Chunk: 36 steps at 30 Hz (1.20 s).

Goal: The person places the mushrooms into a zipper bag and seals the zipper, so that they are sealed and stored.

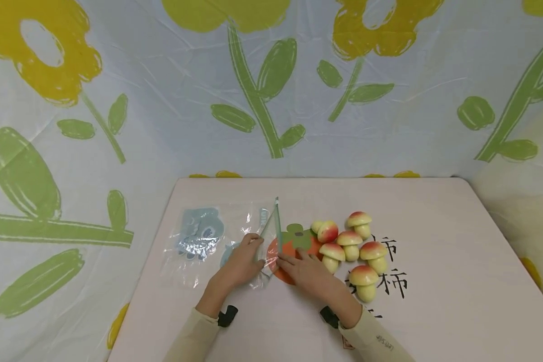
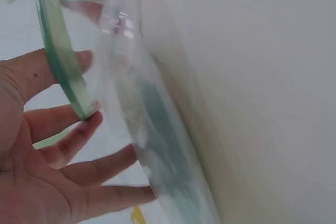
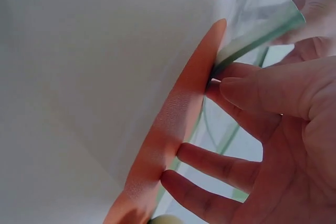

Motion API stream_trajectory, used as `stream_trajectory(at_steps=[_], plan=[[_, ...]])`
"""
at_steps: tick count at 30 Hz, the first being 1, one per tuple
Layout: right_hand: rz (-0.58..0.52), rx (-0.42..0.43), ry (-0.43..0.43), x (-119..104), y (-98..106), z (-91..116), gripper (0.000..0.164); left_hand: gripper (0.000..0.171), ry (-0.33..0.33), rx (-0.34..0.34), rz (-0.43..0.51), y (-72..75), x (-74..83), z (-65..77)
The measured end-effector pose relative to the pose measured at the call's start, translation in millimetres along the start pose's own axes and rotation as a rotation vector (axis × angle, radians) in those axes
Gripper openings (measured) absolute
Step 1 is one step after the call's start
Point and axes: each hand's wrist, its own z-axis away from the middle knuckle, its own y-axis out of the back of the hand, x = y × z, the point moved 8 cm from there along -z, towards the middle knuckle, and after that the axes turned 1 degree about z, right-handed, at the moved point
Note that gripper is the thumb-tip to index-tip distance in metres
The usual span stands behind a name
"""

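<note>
A clear zip bag (image 1: 249, 213) with pale blue animal prints (image 1: 203, 229) lies on the table, its green-edged mouth (image 1: 278, 226) raised and spread. My left hand (image 1: 242, 261) is at the left side of the mouth; in the left wrist view, thumb and fingers are spread, and the green zip strip (image 2: 63, 59) crosses the thumb and reaches a fingertip. My right hand (image 1: 309, 271) pinches the other green edge (image 3: 262, 35) between thumb and forefinger. Its other fingertips (image 3: 170, 177) rest against the orange persimmon print (image 3: 173, 108) on the table.
Several toy mushrooms (image 1: 362, 275) with red-and-yellow caps stand and lie just right of my right hand. Black written characters (image 1: 392, 282) mark the pink table cover (image 1: 443, 226). A flower-printed cloth (image 1: 163, 100) hangs behind and beside the table.
</note>
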Motion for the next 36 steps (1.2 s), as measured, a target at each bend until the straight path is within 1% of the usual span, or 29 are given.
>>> stream_trajectory(at_steps=[2, 3, 8, 11, 14, 16, 21, 24, 28, 32, 34, 36], plan=[[-0.009, 0.001, -0.004, 0.5, -0.5, -0.3, 0.046, 0.058, -0.001, 0.028, 0.050, 6.7, -4.0, 2.0], [-0.014, 0.001, -0.007, 0.8, -1.0, -0.5, 0.047, 0.059, 0.005, 0.035, 0.061, 9.2, -6.5, 3.3], [-0.036, -0.003, -0.006, 0.9, 0.3, -0.2, 0.048, 0.064, 0.028, 0.067, 0.059, 18.5, -18.2, 9.6], [-0.038, -0.003, -0.002, 1.1, 1.7, 0.6, 0.047, 0.067, 0.035, 0.092, 0.070, 22.9, -23.1, 11.1], [-0.048, -0.005, 0.001, 1.4, 3.2, 1.8, 0.045, 0.073, 0.064, 0.110, 0.108, 26.4, -27.8, 12.6], [-0.050, -0.009, 0.006, 1.3, 3.6, 2.4, 0.045, 0.076, 0.100, 0.117, 0.132, 28.1, -31.8, 14.3], [-0.044, -0.009, 0.011, 1.0, 3.4, 2.9, 0.044, 0.076, 0.158, 0.160, 0.168, 34.5, -39.9, 18.2], [-0.050, -0.016, 0.008, 1.7, 2.1, 2.5, 0.045, 0.074, 0.162, 0.179, 0.177, 37.8, -42.8, 18.7], [-0.044, -0.020, 0.012, 1.8, 0.5, 3.5, 0.045, 0.073, 0.151, 0.162, 0.204, 35.4, -43.7, 18.7], [-0.024, -0.013, 0.009, 1.9, 1.5, 3.8, 0.044, 0.073, 0.135, 0.165, 0.214, 31.9, -39.7, 17.5], [-0.039, -0.010, 0.011, 1.5, 1.9, 3.6, 0.044, 0.071, 0.132, 0.171, 0.222, 29.6, -37.6, 16.9], [-0.052, -0.007, 0.018, 0.5, 2.5, 3.7, 0.043, 0.069, 0.121, 0.178, 0.209, 28.0, -34.7, 16.1]])
